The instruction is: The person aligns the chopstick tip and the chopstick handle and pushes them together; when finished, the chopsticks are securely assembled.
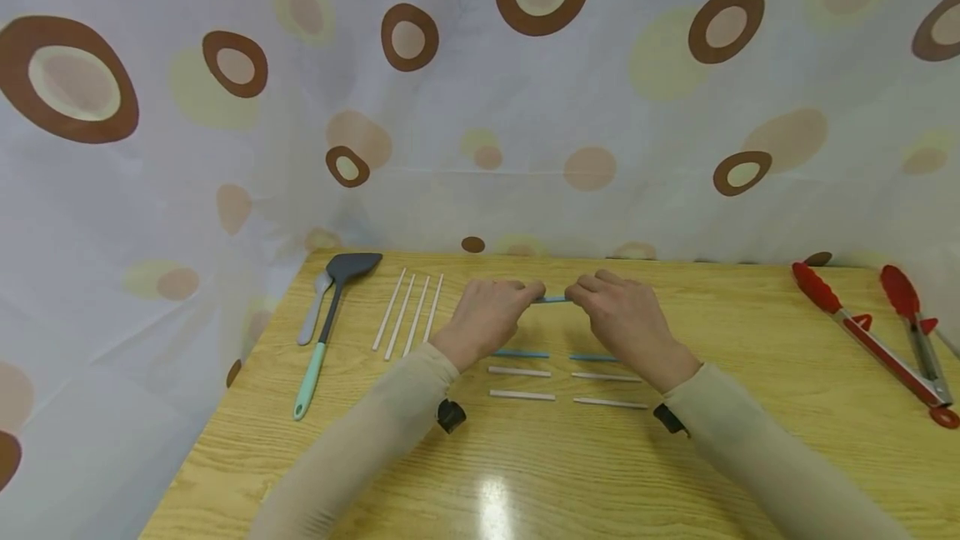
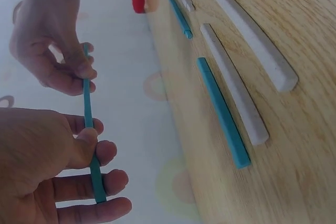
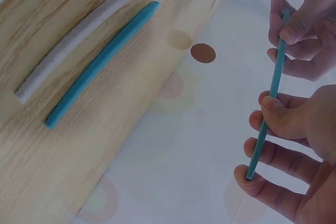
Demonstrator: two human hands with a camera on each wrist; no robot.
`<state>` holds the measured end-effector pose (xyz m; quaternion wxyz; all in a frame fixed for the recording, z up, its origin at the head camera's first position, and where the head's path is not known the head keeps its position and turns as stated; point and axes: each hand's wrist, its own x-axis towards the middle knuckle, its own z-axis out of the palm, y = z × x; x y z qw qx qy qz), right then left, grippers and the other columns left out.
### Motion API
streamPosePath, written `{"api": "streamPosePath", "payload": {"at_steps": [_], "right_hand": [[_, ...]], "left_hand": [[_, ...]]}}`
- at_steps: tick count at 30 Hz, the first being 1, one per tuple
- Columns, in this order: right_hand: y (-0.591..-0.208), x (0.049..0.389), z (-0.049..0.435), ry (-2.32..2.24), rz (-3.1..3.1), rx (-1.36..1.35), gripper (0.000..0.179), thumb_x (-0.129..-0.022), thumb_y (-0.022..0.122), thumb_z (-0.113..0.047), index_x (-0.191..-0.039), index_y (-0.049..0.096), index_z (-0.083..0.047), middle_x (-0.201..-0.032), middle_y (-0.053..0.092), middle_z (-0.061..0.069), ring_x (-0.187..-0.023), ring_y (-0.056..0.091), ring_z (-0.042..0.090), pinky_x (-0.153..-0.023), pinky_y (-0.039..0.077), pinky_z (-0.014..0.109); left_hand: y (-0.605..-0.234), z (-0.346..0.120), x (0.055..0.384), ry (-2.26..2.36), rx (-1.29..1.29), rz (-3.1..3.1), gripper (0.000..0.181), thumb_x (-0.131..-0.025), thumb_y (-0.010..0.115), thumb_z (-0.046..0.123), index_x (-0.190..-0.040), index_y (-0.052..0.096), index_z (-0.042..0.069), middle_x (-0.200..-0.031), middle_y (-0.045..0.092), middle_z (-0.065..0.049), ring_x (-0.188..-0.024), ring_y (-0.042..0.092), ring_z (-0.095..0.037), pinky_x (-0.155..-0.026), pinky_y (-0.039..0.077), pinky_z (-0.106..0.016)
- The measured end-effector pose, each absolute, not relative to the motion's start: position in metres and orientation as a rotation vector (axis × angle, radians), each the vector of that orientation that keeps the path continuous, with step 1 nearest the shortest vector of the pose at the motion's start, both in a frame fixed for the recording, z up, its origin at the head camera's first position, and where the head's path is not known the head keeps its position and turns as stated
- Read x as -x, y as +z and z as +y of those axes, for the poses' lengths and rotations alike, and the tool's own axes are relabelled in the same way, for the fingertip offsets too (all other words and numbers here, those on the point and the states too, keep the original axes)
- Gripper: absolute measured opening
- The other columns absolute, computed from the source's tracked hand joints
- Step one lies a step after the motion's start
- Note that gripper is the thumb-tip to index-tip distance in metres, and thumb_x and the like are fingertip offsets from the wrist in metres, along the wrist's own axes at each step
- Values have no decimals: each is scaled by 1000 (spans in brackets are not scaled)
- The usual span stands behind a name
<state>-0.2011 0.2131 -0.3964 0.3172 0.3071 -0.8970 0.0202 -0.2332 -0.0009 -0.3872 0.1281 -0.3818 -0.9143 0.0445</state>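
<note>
Both hands grip one thin blue stick [image 1: 553, 299], raised over the far part of the table. My left hand [image 1: 487, 315] pinches its left part between thumb and fingers; my right hand [image 1: 626, 319] does the same on the right. A short stretch of the stick [image 3: 275, 80] shows between the two hands. Below them on the table lie two shorter blue sticks, a left one [image 1: 521, 354] and a right one [image 1: 592, 357]. In the right wrist view, the nearer blue stick [image 3: 102, 66] has a narrowed end. White short sticks [image 1: 522, 395] lie in two columns nearer me.
Several long white sticks [image 1: 412, 315] lie side by side at the left. Beyond them are a grey spatula with a mint handle [image 1: 310, 382] and a grey spoon [image 1: 313, 315]. Two red-tipped tongs [image 1: 873, 344] lie far right. A patterned curtain [image 1: 450, 107] hangs behind the table.
</note>
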Motion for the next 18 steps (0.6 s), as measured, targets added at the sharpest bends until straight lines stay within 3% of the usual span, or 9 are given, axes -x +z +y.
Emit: {"api": "streamPosePath", "payload": {"at_steps": [11,18], "right_hand": [[-398,200,212,56,-2370,-817,28,-78,74,15,-95,74,-8,-87,68,3,-74,62,21,-47,48,31],[-401,200,209,71,-2371,-848,23,-78,80,7,-92,74,-10,-85,67,3,-72,60,20,-50,50,30]], "left_hand": [[-385,-3,232,132,1098,-2694,35,-94,67,9,-125,59,24,-79,64,6,-44,33,-8,-40,25,-21],[-374,1,228,110,1072,-2833,9,-99,63,21,-107,65,23,-83,67,6,-53,48,-7,-43,37,-21]]}}
